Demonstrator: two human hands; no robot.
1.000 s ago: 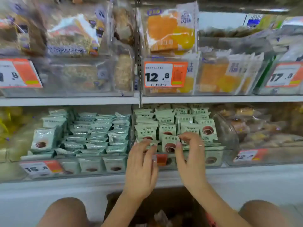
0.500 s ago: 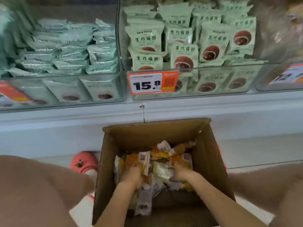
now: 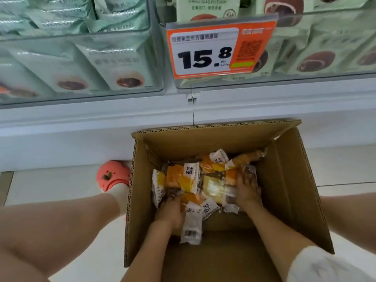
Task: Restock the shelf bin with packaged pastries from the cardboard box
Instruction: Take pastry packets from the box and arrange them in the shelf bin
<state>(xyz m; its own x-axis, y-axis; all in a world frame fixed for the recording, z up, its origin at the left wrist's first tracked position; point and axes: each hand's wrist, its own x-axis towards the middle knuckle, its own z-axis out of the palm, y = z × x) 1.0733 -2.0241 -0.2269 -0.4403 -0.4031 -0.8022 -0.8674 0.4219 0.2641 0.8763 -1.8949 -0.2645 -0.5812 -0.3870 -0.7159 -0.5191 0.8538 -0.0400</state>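
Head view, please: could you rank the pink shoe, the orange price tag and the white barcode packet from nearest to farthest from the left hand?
1. White barcode packet: in the cardboard box, touching the left hand.
2. Pink shoe: on the floor, left of the box.
3. Orange price tag: up on the shelf bin's front.

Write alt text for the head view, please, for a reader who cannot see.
Both hands, left hand and right hand, reach into an open cardboard box of orange-and-white pastry packets on the floor. Above, clear shelf bins hold green packets behind a 15.8 price tag.
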